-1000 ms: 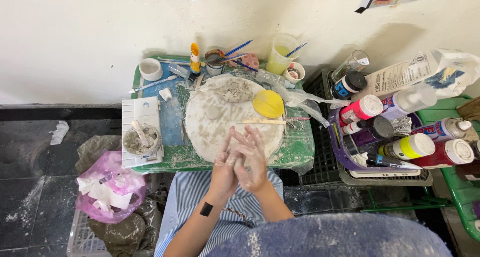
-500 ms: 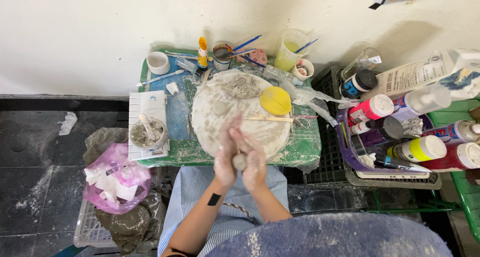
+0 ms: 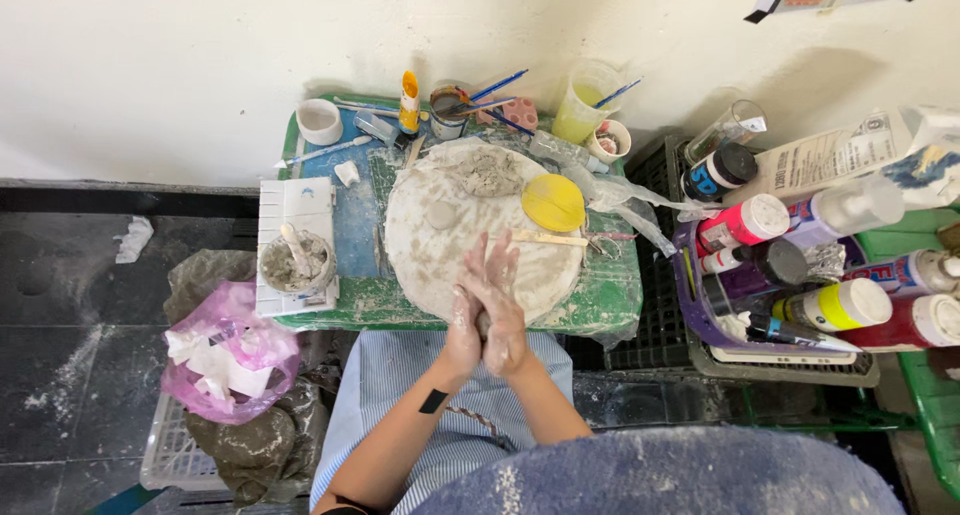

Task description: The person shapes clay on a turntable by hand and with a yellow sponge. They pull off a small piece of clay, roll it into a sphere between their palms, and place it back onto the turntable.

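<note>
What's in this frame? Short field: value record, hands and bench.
left hand: clay-smeared, palm pressed against the right hand
right hand: pressed to the left, fingers pointing up
between palms: small lump of clay, mostly hidden
round board: clay-coated, on the green table
on board: clay lump, small clay disc, yellow lid, wooden stick
left of board: bowl of clay slip
right: paint bottles in a crate
</note>
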